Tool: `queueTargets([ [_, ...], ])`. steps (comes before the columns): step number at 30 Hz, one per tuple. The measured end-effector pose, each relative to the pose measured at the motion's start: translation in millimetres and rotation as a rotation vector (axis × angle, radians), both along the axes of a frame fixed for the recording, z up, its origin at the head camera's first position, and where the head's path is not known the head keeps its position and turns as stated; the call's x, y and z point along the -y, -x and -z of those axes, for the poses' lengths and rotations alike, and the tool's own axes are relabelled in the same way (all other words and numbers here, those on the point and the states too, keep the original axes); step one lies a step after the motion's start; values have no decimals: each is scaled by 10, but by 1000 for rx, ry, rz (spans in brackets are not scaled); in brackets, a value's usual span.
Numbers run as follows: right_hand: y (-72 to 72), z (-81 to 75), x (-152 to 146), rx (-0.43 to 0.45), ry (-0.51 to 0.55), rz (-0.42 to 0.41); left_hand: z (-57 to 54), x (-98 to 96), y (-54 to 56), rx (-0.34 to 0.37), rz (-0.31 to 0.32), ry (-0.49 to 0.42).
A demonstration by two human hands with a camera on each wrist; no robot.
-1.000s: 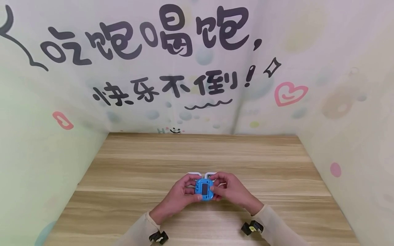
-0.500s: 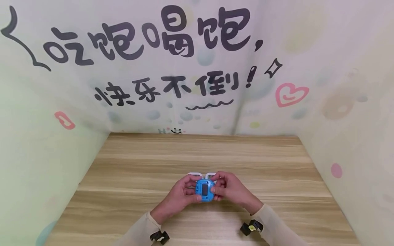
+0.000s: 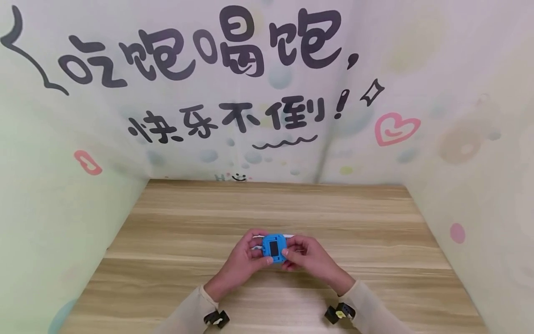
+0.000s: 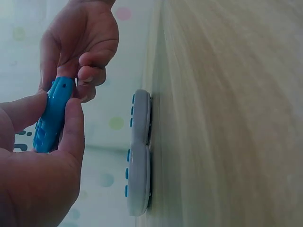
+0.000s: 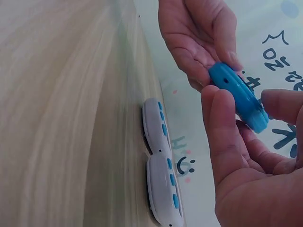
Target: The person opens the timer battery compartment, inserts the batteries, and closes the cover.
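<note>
Between both hands, a small rounded blue digital timer is held up, a dark rectangle on the face turned toward the head camera. My left hand pinches its left side, thumb on the near face and fingers behind. On the right edge, my right hand grips it the same way, the thumb pressing beside the dark rectangle. The left wrist view shows the blue timer edge-on, clear of the table. Beyond it, two white timers with blue buttons rest side by side, mostly hidden in the head view.
A wood-grain table lies beneath the hands. Pale walls with black lettering and coloured shapes enclose it at the back and both sides. Each wrist carries a small black camera mount.
Both hands have lifted the blue timer slightly up and away in the head view, tilting it a little. It now covers more of the white timers behind it.
</note>
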State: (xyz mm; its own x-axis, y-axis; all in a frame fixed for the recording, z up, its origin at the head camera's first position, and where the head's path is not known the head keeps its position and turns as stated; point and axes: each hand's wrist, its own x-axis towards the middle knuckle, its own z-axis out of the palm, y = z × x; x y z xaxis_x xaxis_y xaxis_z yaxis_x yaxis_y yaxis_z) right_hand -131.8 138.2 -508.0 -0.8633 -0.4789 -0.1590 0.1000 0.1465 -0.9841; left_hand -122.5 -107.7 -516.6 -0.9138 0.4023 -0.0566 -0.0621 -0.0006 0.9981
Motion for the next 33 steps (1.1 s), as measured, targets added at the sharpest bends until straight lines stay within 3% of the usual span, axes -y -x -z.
queueTargets([
  [3, -16, -4, 12, 13, 31, -17, -20, 2, 0, -11, -23, 7],
  [7, -26, -1, 16, 11, 70, 24, -19, 1, -4, -25, -11, -32],
  [13, -12, -1, -1, -50, 95, 60, -13, -5, -16, -45, -11, -64],
  [20, 21, -9, 10, -198, -42, 102, -65, 0, -9, -32, -43, -30],
  [26, 60, -22, 57, -232, -65, 97, -87, 54, 4, 19, -97, -30],
  [33, 109, -39, 171, -296, -110, 55, -33, 182, 66, 54, -123, -26],
])
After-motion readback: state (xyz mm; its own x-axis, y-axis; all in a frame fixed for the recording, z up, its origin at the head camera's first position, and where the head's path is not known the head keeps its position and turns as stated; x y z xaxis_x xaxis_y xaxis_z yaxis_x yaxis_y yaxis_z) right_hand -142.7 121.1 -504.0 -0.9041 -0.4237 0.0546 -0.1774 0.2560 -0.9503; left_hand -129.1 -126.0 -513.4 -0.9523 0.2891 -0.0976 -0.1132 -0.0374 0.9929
